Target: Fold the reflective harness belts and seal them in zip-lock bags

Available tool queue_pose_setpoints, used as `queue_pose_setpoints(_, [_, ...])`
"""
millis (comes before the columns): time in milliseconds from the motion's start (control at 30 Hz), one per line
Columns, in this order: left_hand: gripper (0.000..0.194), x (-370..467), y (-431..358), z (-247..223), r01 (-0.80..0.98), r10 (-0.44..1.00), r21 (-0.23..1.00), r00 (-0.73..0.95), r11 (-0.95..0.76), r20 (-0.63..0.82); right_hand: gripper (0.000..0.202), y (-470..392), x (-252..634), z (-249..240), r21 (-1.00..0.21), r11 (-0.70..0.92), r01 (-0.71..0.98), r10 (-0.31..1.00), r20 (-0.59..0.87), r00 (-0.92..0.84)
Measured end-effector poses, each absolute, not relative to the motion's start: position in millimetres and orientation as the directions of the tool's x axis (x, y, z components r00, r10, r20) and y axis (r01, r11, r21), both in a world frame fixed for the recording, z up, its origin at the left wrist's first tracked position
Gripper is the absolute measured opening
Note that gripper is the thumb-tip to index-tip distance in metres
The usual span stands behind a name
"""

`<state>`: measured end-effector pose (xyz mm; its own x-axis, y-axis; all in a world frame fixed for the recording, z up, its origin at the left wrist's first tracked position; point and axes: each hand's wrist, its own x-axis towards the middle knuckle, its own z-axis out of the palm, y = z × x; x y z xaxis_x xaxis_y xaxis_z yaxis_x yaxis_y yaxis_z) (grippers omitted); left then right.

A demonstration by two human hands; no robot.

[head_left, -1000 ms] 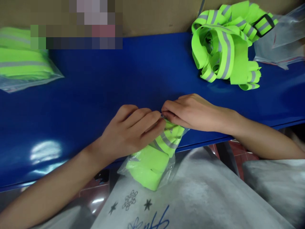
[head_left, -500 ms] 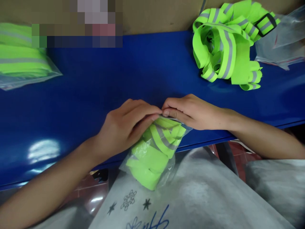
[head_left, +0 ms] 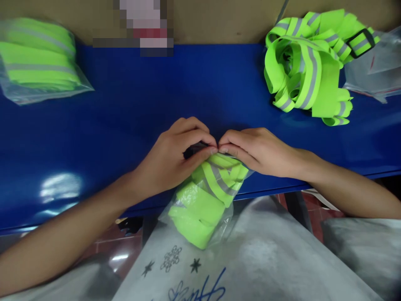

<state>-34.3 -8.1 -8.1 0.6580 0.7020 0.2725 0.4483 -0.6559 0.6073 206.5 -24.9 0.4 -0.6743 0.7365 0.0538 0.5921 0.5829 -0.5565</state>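
Note:
A clear plastic bag [head_left: 227, 221] hangs over the table edge against my shirt. Folded inside it is a neon yellow-green reflective strap [head_left: 200, 209] with a grey stripe. My left hand [head_left: 178, 152] pinches the bag's top edge between thumb and curled fingers. Right beside it, my right hand [head_left: 263, 152] pinches the same edge, and the fingertips of both hands nearly touch. Most of the bag's mouth is hidden under the fingers.
On the blue table [head_left: 156, 92], a filled bag of reflective straps [head_left: 40, 58] lies at the far left. A loose heap of reflective straps [head_left: 326, 88] with a black buckle [head_left: 361, 43] sits at the right, next to empty clear bags [head_left: 376, 71].
My left fingers have arched up away from the thumb, with their tips still together at the bag's edge. The right hand keeps its pinch. The view has shifted slightly.

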Motion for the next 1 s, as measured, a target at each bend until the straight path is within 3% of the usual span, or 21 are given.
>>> queue_pose_setpoints(267, [0.022,-33.2,-8.5,-5.2,0.479,0.735,0.677,0.663,-0.559,0.139,0.015,-23.5,211.1,12.2,-0.703,0.528,0.476,0.727,0.085,-0.681])
queue_pose_setpoints(700, [0.028,-30.7,-8.9,-2.2,0.547,0.804,0.725,0.594,-0.419,0.016,0.025,-24.1,210.2,10.5,-0.644,0.504,0.575,0.729,-0.041,-0.683])
queue_pose_setpoints(1000, [0.020,-36.1,-7.0,5.1,0.511,0.813,0.756,0.581,-0.409,0.047,0.029,-27.6,217.7,19.6,-0.575,0.519,0.632,0.722,-0.101,-0.685])
